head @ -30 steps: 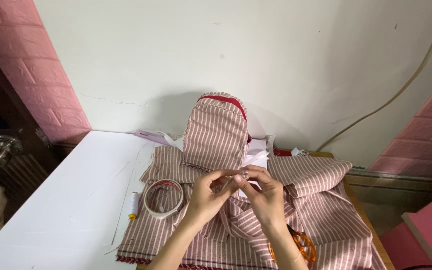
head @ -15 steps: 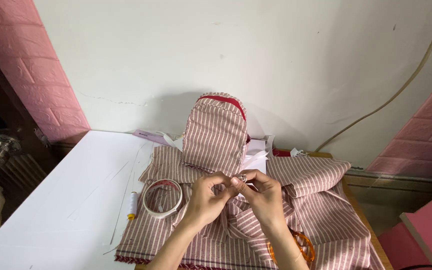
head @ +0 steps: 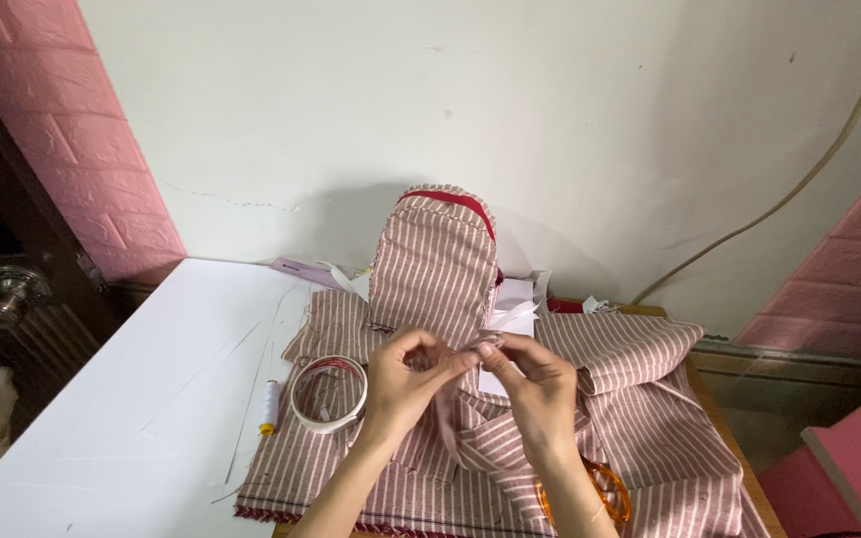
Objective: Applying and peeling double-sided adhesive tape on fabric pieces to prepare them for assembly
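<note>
Head cam looks straight down on your two hands meeting over the striped cloth (head: 640, 438), so starting right at the pinch: your left hand (head: 406, 384) and right hand (head: 540, 394) have their fingertips pressed together at one spot, just in front of the little striped pouch (head: 437, 264). Whatever sits between them is too small to make out. Could be a thread end or a needle, honestly can't tell. Both hands are closed in a fine pinch, not spread, and they're lifted a bit off the cloth.

My read is you're in the fiddly bit of hand sewing, getting thread sorted at the fingertips. Next move probably wants steady hands and a pinch that doesn't slip, since the thing is tiny and easy to lose against those stripes.

Going outward: a narrow strip of the same cloth hangs down between your wrists. The roll of tape (head: 328, 395) lies just left of your left hand, on the cloth's edge. Beside it, on the white table (head: 102, 428), there's a small spool of thread (head: 270, 406). Orange-handled scissors (head: 600, 490) peek out under your right forearm. The pouch stands upright against the wall, red trim along its top, with some white scraps behind it.
</note>
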